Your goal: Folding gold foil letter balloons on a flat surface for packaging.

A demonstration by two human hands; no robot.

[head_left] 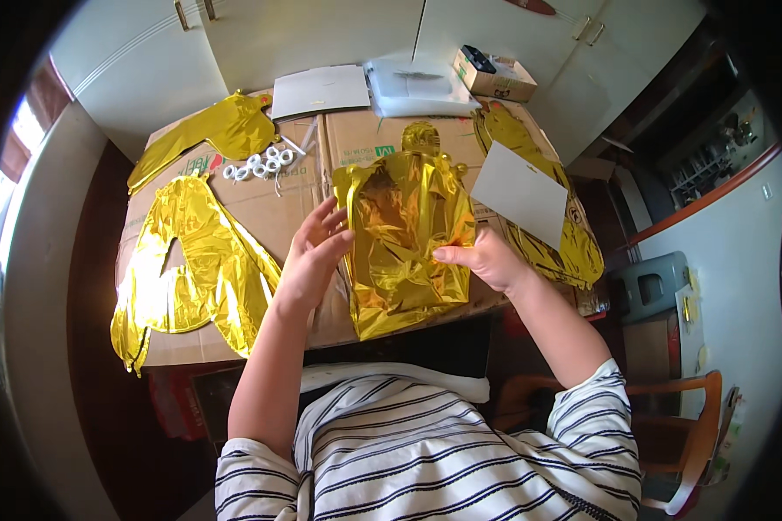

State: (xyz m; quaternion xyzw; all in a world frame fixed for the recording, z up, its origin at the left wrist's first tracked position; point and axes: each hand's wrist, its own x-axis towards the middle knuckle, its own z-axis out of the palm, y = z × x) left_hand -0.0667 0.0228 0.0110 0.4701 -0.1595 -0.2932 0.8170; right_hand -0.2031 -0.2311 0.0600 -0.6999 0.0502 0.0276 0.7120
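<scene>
A crinkled, uninflated gold foil balloon [400, 252] is held up in front of me, above the near part of the table. My right hand [493, 260] grips its right edge, the thumb pressed on the front face and the fingers behind. On the left edge, my left hand [314, 252] stands with fingers apart; its thumb tip reaches the foil's edge, and I cannot tell whether it touches. Another flat gold foil balloon [191, 278] lies to the left, partly over the table edge. Beyond the held balloon, a small gold foil part [420, 137] shows.
Flattened cardboard [321, 304] covers the table. At the back left lies more gold foil [208, 135], near small white ribbon rolls [261, 165]. White sheets [321, 91], clear plastic bags [417, 87] and a cardboard box [504, 80] line the back. A white card [521, 195] rests on gold foil [573, 252] at right.
</scene>
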